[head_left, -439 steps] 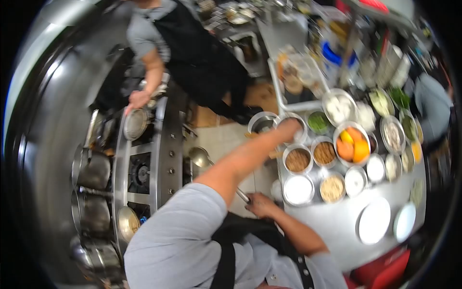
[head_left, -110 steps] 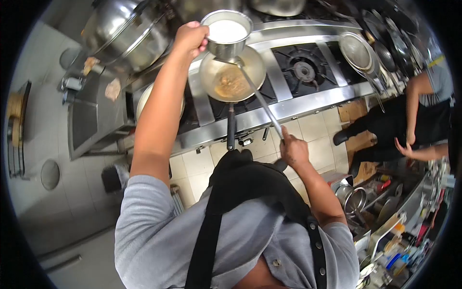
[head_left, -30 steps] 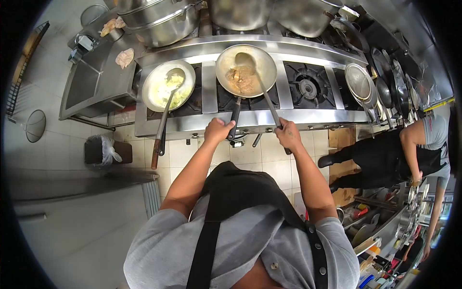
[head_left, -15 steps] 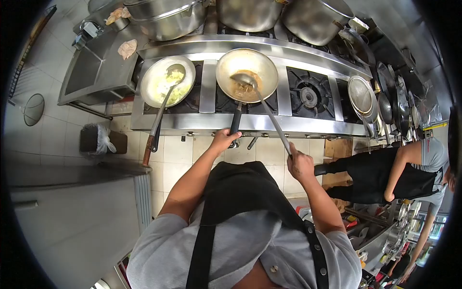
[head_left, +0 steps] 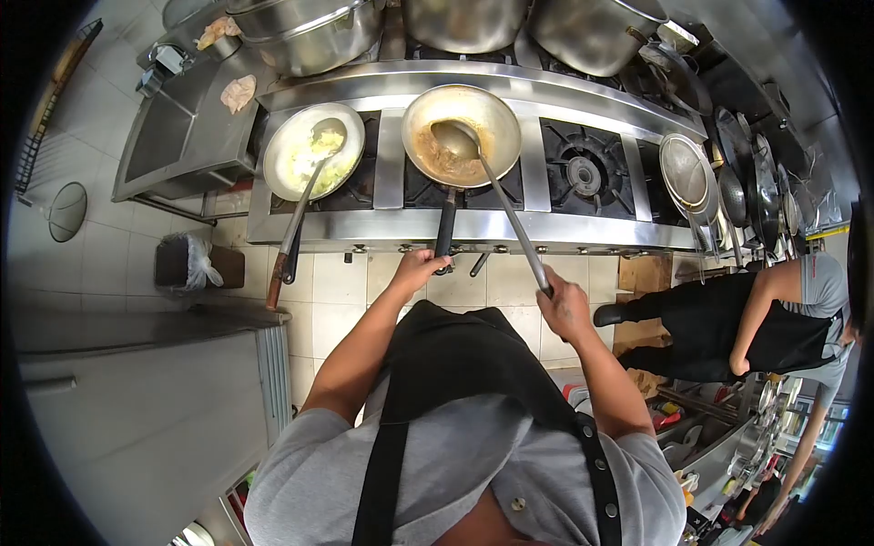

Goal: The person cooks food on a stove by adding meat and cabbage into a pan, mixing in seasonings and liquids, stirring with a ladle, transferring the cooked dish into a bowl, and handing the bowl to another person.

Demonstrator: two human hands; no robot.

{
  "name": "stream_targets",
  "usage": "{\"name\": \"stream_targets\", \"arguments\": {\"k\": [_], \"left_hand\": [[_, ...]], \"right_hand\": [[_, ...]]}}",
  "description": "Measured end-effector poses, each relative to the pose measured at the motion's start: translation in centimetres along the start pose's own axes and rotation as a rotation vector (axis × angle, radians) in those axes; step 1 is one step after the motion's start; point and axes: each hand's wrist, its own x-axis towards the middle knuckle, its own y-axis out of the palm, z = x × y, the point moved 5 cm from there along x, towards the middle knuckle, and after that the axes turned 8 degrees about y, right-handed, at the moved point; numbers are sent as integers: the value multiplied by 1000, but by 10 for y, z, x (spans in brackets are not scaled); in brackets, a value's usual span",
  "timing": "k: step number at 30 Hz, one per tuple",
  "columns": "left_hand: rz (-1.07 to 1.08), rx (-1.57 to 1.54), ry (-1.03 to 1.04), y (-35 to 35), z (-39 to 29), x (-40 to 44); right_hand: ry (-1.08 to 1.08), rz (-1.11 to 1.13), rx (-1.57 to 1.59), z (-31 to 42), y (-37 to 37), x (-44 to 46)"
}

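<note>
My left hand (head_left: 422, 273) is closed round the black handle of a frying pan (head_left: 500, 111) on the middle burner. Brown sauce with small bits coats the pan's bottom. In my right hand (head_left: 565, 308) is the long metal handle of a ladle (head_left: 514, 218); its bowl rests in the sauce, hollow side showing. To the left, a second frying pan (head_left: 282, 136) holds pale green and yellow chopped food (head_left: 314, 168). Another ladle (head_left: 307, 194) with a wooden grip leans in that pan, and neither hand touches it.
Large steel pots (head_left: 464, 25) line the back of the stove (head_left: 391, 164). On the right are a bare burner (head_left: 584, 176), strainers (head_left: 685, 173) and hanging pans. A sink (head_left: 159, 146) and a bin (head_left: 228, 267) stand left. A co-worker in a black apron (head_left: 710, 318) is at right.
The ladle in my right hand has turned so its bowl shows its hollow, and it sits slightly further left in the sauce. My left hand still grips the pan handle.
</note>
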Motion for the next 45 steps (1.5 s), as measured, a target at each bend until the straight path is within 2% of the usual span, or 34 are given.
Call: {"name": "stream_targets", "arguments": {"k": [3, 6, 10, 13, 16, 18, 19, 20, 22, 23, 24, 25, 26, 27, 28, 29, 30, 31, 32, 34, 36, 38, 40, 42, 45], "left_hand": [[3, -74, 30, 0, 2, -3], [7, -145, 53, 0, 1, -7], [23, -163, -26, -2, 8, -7], [-7, -238, -86, -1, 14, -2], [27, -345, -107, 11, 26, 7], [67, -469, -132, 23, 27, 10], [144, -622, -112, 31, 34, 13], [7, -678, -136, 35, 31, 12], [78, -812, -201, 40, 52, 16], [162, -836, -158, 36, 59, 15], [135, -800, -216, 52, 22, -7], [203, -927, -261, 35, 65, 18], [9, -880, -330, 40, 47, 6], [48, -816, -305, 36, 47, 4], [291, -1004, -246, 27, 61, 14], [378, -966, -169, 14, 63, 14], [359, -906, -172, 10, 72, 25], [483, -927, -169, -17, 110, 52], [422, -743, -188, 3, 114, 58], [318, -391, -249, 41, 111, 54], [309, -103, -278, 91, 104, 51], [336, 145, -290, 141, 91, 49], [374, 345, -283, 189, 76, 47], [399, 504, -269, 227, 63, 45], [428, 661, -246, 275, 46, 45]], "right_hand": [[45, 111, -193, -12, -5, -20], [34, 10, -309, -23, 5, -7], [130, -129, -190, -22, 28, 30], [183, -134, 215, -8, 43, 62], [185, -152, 384, -8, 78, 82], [178, -72, 510, -8, 97, 85], [241, 40, 620, 2, 96, 80], [324, 106, 741, 9, 91, 74], [278, 179, 891, 2, 127, 66], [484, 329, 1297, 20, 123, 61], [383, 486, 1100, 22, 118, 62], [354, 390, 973, 13, 104, 56], [335, 294, 836, 3, 90, 48], [329, 200, 698, -5, 77, 38], [257, 34, 620, -13, 59, 24], [187, 29, 537, -29, 37, 5], [116, 31, 448, -59, 4, -25], [126, -25, 572, -98, -31, -76], [128, -83, 695, -137, -65, -127], [428, -273, 482, -199, -133, -246], [827, -445, 331, -251, -207, -384], [999, -817, 369, -294, -264, -519], [1228, -1135, 216, -366, -285, -659], [1519, -1053, 66, -411, -285, -744], [1565, -943, 356, -506, -244, -806]]}}
